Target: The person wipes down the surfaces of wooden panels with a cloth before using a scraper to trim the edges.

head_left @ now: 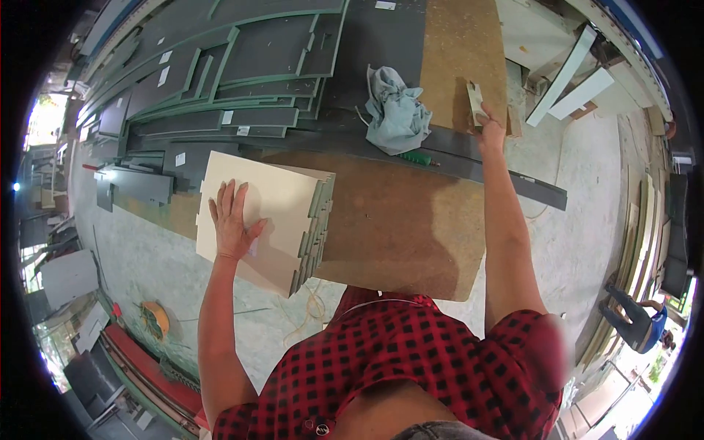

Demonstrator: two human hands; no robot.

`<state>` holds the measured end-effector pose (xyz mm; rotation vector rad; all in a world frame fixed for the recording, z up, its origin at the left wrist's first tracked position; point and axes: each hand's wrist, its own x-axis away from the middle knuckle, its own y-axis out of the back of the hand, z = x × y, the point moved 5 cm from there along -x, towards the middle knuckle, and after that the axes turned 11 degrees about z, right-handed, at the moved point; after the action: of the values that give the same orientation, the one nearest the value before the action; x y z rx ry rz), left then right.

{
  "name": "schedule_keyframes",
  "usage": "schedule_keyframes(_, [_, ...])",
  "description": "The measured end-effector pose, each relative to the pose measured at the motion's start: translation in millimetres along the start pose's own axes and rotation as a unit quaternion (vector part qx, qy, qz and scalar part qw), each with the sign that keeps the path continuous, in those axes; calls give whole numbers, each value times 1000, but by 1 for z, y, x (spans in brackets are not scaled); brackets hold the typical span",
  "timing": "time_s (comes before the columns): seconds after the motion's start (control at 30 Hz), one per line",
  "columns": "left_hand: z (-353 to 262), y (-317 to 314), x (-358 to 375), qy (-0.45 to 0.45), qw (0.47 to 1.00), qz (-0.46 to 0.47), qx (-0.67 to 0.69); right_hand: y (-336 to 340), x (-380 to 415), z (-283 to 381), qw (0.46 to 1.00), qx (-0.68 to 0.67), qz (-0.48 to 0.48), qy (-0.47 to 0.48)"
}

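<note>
My left hand (233, 222) lies flat with its fingers spread on the top cream board of a stack of boards (290, 196). Dark, notched edges show along the stack's right side. Out at the far right of the worktable, my right hand (490, 126) is closed on the near end of a short pale strip (475, 97). The strip's exact kind is not clear, and part of it is hidden by my fingers. To the left of that hand sits a crumpled grey-blue cloth (396, 110), with a green tool or bottle (419, 158) beside it.
Dark panels with green edges (271, 44) pile up at the back left. The brown worktable (411, 227) ends close to my body. White planks (561, 88) lean at the right. A person in blue (642, 323) is far off at the right.
</note>
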<state>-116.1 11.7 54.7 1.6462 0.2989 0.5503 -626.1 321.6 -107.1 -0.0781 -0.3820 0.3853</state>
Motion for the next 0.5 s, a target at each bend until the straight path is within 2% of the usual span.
schedule_keyframes(0.03, [-1,0,-1,-6,1000,2,2,2,8,2,995,-98,28,-3])
schedule_keyframes(0.07, [0,0,0,-3,1000,0,0,9,17,7,995,-96,21,-4])
schedule_keyframes(0.13, [-1,-2,1,-6,1000,1,1,15,37,33,983,-163,66,55])
schedule_keyframes(0.2, [0,-2,1,1,1000,-6,-12,26,52,47,982,-161,71,64])
schedule_keyframes(0.27, [-1,-1,2,-3,1000,-8,-10,28,65,57,962,-198,162,90])
schedule_keyframes(0.3, [-2,0,1,-2,1000,-9,-8,31,74,61,962,-198,159,95])
schedule_keyframes(0.37, [-1,-1,2,-4,1000,-13,-11,19,92,62,952,-181,244,46])
schedule_keyframes(0.4, [-1,-2,2,0,1000,-12,-14,20,92,58,952,-182,241,50])
schedule_keyframes(0.47, [-2,-2,3,-3,1000,-13,-13,24,85,29,964,-150,216,-24])
schedule_keyframes(0.5, [-2,-2,3,0,1000,-12,-10,19,88,26,966,-146,210,-25])
